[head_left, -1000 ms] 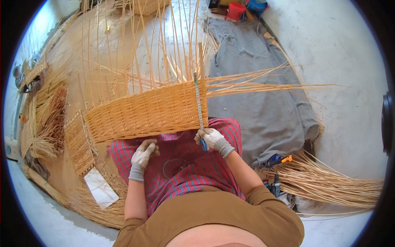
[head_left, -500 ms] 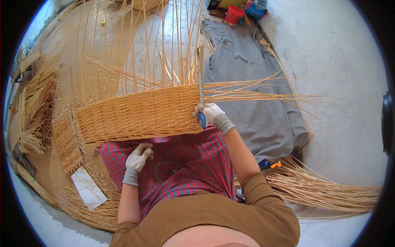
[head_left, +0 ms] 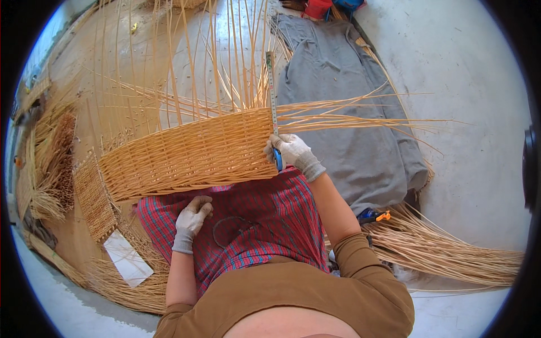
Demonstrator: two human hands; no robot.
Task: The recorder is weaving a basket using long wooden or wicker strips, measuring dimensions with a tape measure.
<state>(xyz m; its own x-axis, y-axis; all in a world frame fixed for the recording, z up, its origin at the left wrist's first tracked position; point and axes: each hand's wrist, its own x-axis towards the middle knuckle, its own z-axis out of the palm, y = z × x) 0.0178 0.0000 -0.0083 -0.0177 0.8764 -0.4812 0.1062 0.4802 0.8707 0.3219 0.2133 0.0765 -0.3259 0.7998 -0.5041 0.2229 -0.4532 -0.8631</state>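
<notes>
Holding a tape measure [head_left: 272, 90] upright against the near corner of the half-woven wicker basket [head_left: 191, 151], our right hand [head_left: 288, 151] was clenched around the blue case of the tape, fingers wrapped tight in a light work glove. The blade ran straight up from those fingers, along the woven wall and past its top edge, in among the loose upright stakes [head_left: 186, 62].

Our left hand [head_left: 191, 217], also gloved, rested on the red checked apron [head_left: 265, 225] over the lap. Its fingers were loosely curled and grasped nothing; the basket's lower edge lay just beyond the fingertips, apart from them.

The basket lay across the lap, its woven wall directly left of the right-hand fingers and reaching well away to the left.

Progress, as we judged it:
- Done: the side wall was woven up in many close rows, even along its length.
- Left: the stakes stood unwoven well above the last row, and long weaver ends [head_left: 360, 115] trailed off to the right of the right hand, untrimmed. No border or rim was closed.

Round about: a grey cloth [head_left: 349, 101] on the floor beyond the right-hand fingers, a bundle of willow rods [head_left: 451, 253] to their right and nearer us, and a flat woven panel [head_left: 93, 194] left of the left-hand fingers.
</notes>
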